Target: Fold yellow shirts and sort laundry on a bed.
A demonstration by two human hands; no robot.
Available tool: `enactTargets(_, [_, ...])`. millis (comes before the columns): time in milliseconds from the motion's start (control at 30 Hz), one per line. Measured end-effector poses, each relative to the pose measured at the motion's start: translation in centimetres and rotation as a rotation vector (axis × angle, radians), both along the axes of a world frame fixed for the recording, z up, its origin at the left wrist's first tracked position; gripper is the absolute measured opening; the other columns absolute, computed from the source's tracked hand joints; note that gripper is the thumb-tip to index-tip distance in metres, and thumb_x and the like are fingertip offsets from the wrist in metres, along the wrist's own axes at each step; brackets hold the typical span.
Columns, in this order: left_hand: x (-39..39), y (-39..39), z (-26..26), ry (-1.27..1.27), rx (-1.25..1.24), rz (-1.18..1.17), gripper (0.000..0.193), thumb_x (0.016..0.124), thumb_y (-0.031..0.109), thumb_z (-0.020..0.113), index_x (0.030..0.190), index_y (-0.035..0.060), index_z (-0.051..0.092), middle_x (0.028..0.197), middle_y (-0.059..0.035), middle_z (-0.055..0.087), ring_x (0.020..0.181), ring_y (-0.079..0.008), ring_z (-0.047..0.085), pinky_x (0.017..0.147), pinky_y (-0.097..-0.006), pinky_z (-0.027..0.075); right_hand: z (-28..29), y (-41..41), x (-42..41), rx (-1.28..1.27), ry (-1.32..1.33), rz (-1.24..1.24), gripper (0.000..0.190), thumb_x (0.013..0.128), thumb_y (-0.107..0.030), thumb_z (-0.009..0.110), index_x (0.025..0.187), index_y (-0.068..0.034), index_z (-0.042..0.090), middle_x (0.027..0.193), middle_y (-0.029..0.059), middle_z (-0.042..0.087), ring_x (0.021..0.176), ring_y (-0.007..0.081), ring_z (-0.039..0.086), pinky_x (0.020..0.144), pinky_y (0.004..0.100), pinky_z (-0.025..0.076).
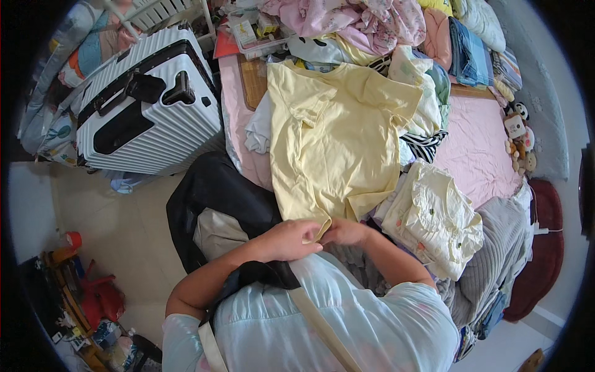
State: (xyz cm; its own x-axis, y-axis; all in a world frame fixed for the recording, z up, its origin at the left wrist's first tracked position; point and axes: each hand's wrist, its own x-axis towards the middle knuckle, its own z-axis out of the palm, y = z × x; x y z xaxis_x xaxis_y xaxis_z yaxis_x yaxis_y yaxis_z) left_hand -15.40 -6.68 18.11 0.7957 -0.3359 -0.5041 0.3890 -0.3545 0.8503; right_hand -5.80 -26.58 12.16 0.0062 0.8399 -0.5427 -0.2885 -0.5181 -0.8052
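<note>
A pale yellow T-shirt (pixel 344 135) lies spread on the bed before me, its neck away from me and its hem towards my body. My left hand (pixel 293 239) pinches the near edge of the hem, which folds up into a small loop between thumb and fingers. Close against it, my right hand (pixel 345 231) is curled at the same edge, slightly blurred, with its fingertips partly hidden. Creases run across the shirt, and both sleeves lie outward. To the right of my right hand rests a folded cream garment (pixel 434 214) with a ruffled front and small prints.
A white ribbed suitcase (pixel 153 102) stands left of the bed. Pink bedding and clothes (pixel 348 21) are heaped at the far side, beside folded blue cloth (pixel 469 51). Grey ribbed fabric (pixel 492 251) lies at right. Several small plush toys (pixel 519 137) line the bed's right edge.
</note>
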Motion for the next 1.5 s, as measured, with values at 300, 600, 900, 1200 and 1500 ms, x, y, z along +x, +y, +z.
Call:
enactTargets(300, [-0.2,0.9,0.1,0.071,0.071,-0.206,0.039,0.084,0.037,0.064,0.102,0.0023,0.067,0.086,-0.0148,0.068,0.079,-0.0281,0.066,0.071,-0.0370,0.051,-4.1,1.3,3.3,-0.553,0.586,-0.535,0.033,0.092,-0.027,0.056,0.113,-0.002,0.060,0.103,0.0117,0.067,0.090,0.0221,0.067,0.083,0.0345,0.054])
enactTargets(600, [1.5,2.6,-3.6,-0.352,0.321,0.185,0.018,0.076,0.022,0.065,0.082,0.0056,0.065,0.083,-0.0120,0.063,0.083,-0.0316,0.061,0.075,-0.0403,0.049,-3.7,0.2,-1.2,-0.341,0.581,-0.487,0.026,0.088,-0.014,0.063,0.110,0.000,0.058,0.098,0.0084,0.066,0.083,0.0185,0.067,0.068,0.0344,0.057])
enactTargets(900, [0.3,2.1,-8.2,-0.467,0.472,-0.181,0.034,0.072,0.032,0.070,0.099,0.0114,0.068,0.096,-0.0086,0.063,0.097,-0.0304,0.058,0.089,-0.0417,0.042,0.5,2.9,3.6,-0.421,-0.620,0.342,0.033,0.084,-0.036,0.065,0.088,-0.004,0.068,0.072,0.0074,0.066,0.067,0.0146,0.064,0.060,0.0297,0.050])
enactTargets(1200, [3.4,1.8,-6.9,-0.329,0.443,-0.177,0.037,0.070,0.030,0.071,0.099,0.0071,0.069,0.090,-0.0079,0.064,0.096,-0.0292,0.060,0.089,-0.0429,0.042,-6.3,10.9,16.9,-0.323,-0.188,-0.782,0.039,0.089,-0.039,0.063,0.092,-0.001,0.061,0.078,0.0088,0.063,0.063,0.0178,0.062,0.055,0.0288,0.050])
enactTargets(1500, [4.8,2.7,-13.1,-0.644,0.584,0.145,0.055,0.074,0.030,0.071,0.123,0.0094,0.056,0.135,-0.0095,0.046,0.129,-0.0297,0.039,0.104,-0.0461,0.034,-8.7,14.8,19.0,-0.254,-0.238,-0.758,0.034,0.082,-0.033,0.070,0.075,-0.003,0.056,0.062,0.0064,0.055,0.050,0.0148,0.050,0.046,0.0273,0.041])
